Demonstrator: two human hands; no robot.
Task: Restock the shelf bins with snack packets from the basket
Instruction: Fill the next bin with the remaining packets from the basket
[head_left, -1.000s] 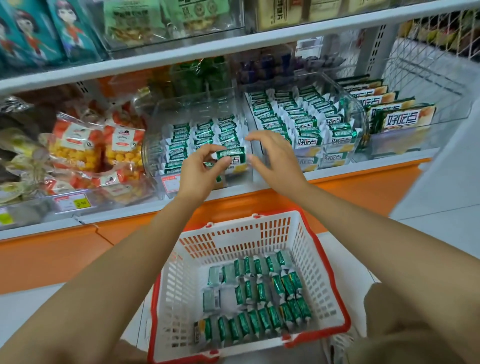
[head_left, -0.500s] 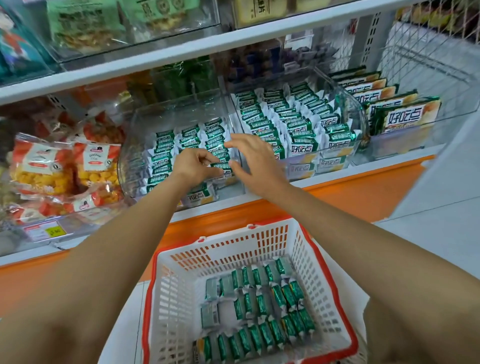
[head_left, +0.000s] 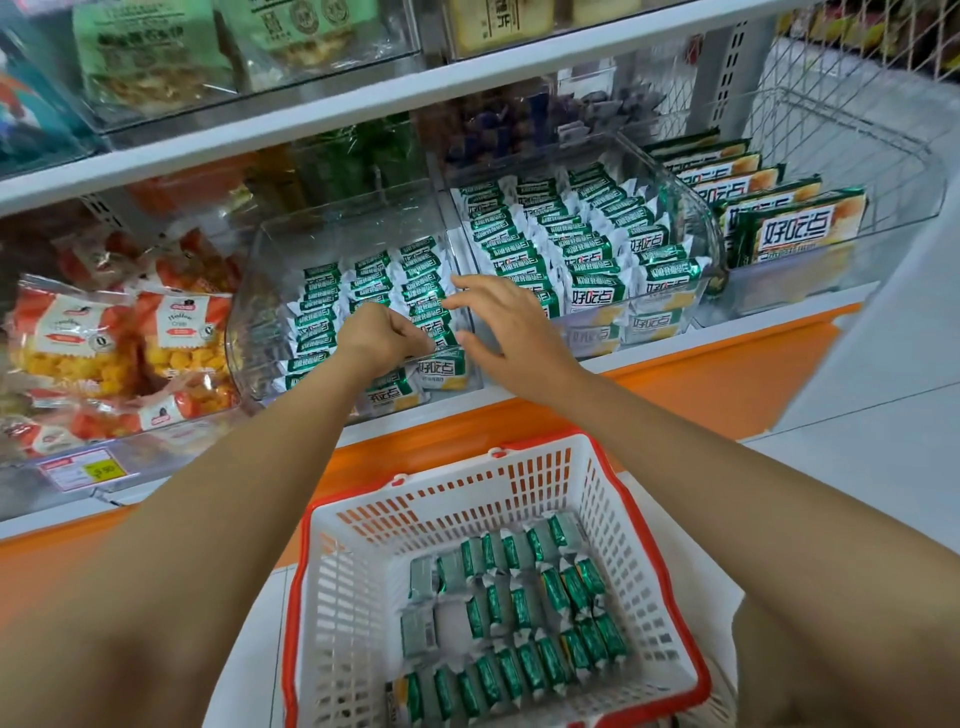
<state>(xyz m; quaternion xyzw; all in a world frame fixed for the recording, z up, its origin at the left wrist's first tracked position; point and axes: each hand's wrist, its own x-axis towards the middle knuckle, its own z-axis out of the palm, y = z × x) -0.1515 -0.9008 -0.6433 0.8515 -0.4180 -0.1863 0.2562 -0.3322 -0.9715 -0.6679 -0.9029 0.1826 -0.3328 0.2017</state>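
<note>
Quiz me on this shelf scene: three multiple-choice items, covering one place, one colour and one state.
1. The basket sits: A on the top shelf; B below the shelf bins; C inside a bin.
2. Its rim is: A blue; B black; C red.
3. The right hand has its fingers: A spread, holding nothing; B clenched in a fist; C gripping the basket.
Answers: B, it stands low before the orange base; C, a red band edges the white walls; A, they are straight and apart.
</note>
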